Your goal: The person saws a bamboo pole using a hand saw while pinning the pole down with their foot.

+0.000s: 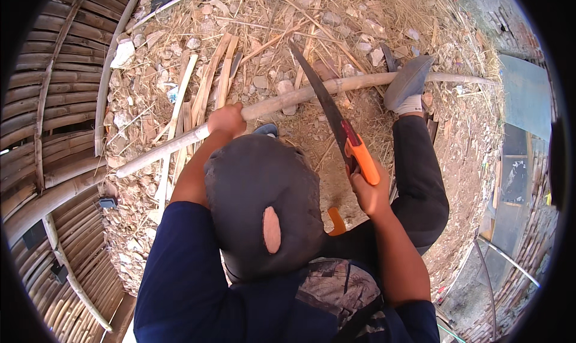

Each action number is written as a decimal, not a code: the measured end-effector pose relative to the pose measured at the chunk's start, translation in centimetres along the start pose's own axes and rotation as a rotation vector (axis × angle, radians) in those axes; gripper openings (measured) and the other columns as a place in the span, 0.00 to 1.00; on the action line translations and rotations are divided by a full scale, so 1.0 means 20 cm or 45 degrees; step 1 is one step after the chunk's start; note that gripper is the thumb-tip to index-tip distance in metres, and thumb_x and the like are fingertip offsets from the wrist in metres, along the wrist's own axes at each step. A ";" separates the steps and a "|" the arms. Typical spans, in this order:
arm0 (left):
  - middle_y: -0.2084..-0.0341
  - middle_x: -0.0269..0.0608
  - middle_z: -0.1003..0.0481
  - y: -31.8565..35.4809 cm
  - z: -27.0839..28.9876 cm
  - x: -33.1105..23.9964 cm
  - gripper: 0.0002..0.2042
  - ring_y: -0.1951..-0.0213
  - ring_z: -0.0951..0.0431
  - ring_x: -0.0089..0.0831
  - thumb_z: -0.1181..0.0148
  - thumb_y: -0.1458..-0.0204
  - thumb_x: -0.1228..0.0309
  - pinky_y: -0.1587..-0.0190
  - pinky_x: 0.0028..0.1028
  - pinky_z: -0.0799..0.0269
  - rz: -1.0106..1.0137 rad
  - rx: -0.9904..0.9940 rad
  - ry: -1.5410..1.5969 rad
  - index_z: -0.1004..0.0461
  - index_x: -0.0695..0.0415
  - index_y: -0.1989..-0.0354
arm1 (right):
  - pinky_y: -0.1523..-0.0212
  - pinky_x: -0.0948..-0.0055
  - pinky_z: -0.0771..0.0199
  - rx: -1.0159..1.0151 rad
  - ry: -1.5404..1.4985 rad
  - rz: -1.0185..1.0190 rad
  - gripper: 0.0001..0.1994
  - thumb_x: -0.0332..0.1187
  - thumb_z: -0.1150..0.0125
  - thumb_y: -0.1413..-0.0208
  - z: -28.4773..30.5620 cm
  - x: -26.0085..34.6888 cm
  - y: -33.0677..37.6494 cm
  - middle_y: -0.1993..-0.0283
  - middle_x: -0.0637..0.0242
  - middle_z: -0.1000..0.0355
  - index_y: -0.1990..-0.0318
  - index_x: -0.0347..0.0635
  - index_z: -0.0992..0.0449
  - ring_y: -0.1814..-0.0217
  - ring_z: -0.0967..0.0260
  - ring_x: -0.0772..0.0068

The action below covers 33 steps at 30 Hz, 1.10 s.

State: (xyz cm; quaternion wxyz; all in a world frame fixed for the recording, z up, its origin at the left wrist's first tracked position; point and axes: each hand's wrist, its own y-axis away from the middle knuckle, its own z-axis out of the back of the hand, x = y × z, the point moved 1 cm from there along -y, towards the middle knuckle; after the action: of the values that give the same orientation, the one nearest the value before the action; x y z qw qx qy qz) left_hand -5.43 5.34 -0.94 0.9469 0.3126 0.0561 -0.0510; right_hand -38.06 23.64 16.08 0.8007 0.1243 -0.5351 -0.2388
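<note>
My left hand (227, 121) is wrapped round a long pale bamboo pole (273, 105) that slants across the ground. My right hand (369, 190) grips a handsaw (324, 97) by its orange handle. Its dark blade crosses over the pole, right of my left hand; I cannot tell whether the teeth touch it. My right foot, in a grey shoe (409, 82), rests on or against the pole farther right. A bent knee in dark trousers (258, 163), with a hole showing skin, fills the middle. Below my right hand shows a curved orange piece (336, 221), possibly part of the saw.
Split wood strips (210, 79) lie beyond my left hand, among straw and stones. A slatted bamboo wall (66, 97) stands on the left. Along the right edge are a bluish panel (525, 97) and more slatted material (528, 247). A small dark object (108, 202) sits by the left wall.
</note>
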 end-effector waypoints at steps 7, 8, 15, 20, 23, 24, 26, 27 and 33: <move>0.50 0.46 0.20 -0.03 0.10 0.02 0.20 0.47 0.18 0.46 0.38 0.50 0.64 0.46 0.45 0.22 -0.078 -0.016 0.000 0.24 0.52 0.47 | 0.64 0.70 0.25 -0.255 0.162 0.256 0.11 0.29 0.39 0.50 0.40 0.01 0.40 0.73 0.62 0.26 0.60 0.34 0.23 0.72 0.26 0.68; 0.51 0.46 0.20 -0.01 0.10 0.02 0.19 0.48 0.17 0.46 0.38 0.50 0.65 0.47 0.46 0.22 -0.110 -0.113 -0.021 0.24 0.53 0.48 | 0.65 0.71 0.26 -0.246 0.161 0.350 0.11 0.30 0.39 0.51 0.42 0.01 0.44 0.74 0.64 0.26 0.61 0.34 0.23 0.73 0.27 0.69; 0.53 0.47 0.18 -0.05 0.00 0.07 0.13 0.48 0.17 0.45 0.39 0.45 0.69 0.48 0.45 0.22 -0.073 -0.287 -0.038 0.24 0.54 0.52 | 0.66 0.74 0.27 -0.292 -0.053 0.162 0.09 0.29 0.40 0.53 0.39 0.04 0.58 0.74 0.67 0.26 0.65 0.34 0.25 0.73 0.28 0.75; 0.52 0.48 0.18 0.04 0.19 0.07 0.15 0.47 0.18 0.46 0.39 0.46 0.71 0.45 0.44 0.22 -0.069 0.008 -0.007 0.23 0.52 0.48 | 0.73 0.79 0.30 -0.286 -0.001 0.121 0.09 0.26 0.42 0.54 0.37 0.03 0.64 0.72 0.67 0.30 0.63 0.35 0.29 0.77 0.31 0.78; 0.52 0.48 0.18 0.12 0.27 0.06 0.17 0.47 0.18 0.46 0.39 0.48 0.72 0.45 0.43 0.22 -0.121 0.084 -0.012 0.22 0.51 0.48 | 0.63 0.75 0.25 -0.337 -0.058 0.072 0.07 0.27 0.39 0.52 0.34 0.08 0.67 0.71 0.67 0.26 0.65 0.34 0.26 0.70 0.28 0.77; 0.53 0.48 0.17 0.13 0.28 0.05 0.18 0.47 0.18 0.46 0.39 0.49 0.72 0.45 0.43 0.22 -0.147 0.108 -0.011 0.22 0.51 0.48 | 0.62 0.75 0.24 -0.302 -0.120 0.063 0.07 0.26 0.39 0.51 0.33 0.08 0.66 0.70 0.67 0.26 0.64 0.34 0.26 0.70 0.28 0.77; 0.52 0.47 0.17 0.09 0.23 0.05 0.19 0.47 0.18 0.45 0.39 0.51 0.72 0.44 0.42 0.22 -0.107 0.119 -0.026 0.21 0.51 0.48 | 0.60 0.74 0.24 -0.224 -0.254 0.049 0.07 0.26 0.40 0.50 0.31 0.09 0.62 0.69 0.67 0.26 0.64 0.34 0.26 0.69 0.28 0.78; 0.52 0.47 0.17 0.06 0.21 0.07 0.20 0.47 0.18 0.45 0.39 0.52 0.72 0.44 0.41 0.22 -0.078 0.117 -0.036 0.20 0.51 0.48 | 0.60 0.74 0.24 -0.210 -0.216 0.047 0.07 0.26 0.40 0.50 0.30 0.09 0.59 0.68 0.67 0.26 0.64 0.34 0.27 0.69 0.28 0.78; 0.52 0.48 0.17 -0.08 0.14 0.13 0.24 0.48 0.17 0.45 0.38 0.56 0.72 0.44 0.40 0.22 -0.181 0.249 0.031 0.19 0.51 0.46 | 0.61 0.76 0.26 -0.112 -0.146 0.028 0.05 0.25 0.40 0.49 0.29 0.01 0.54 0.69 0.67 0.26 0.65 0.35 0.27 0.69 0.30 0.79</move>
State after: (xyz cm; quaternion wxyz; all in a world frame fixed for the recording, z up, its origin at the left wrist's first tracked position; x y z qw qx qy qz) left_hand -2.93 2.27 -0.01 0.9051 0.3992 0.0843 -0.1194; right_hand -40.53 33.06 23.45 0.7761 0.0691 -0.5703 -0.2600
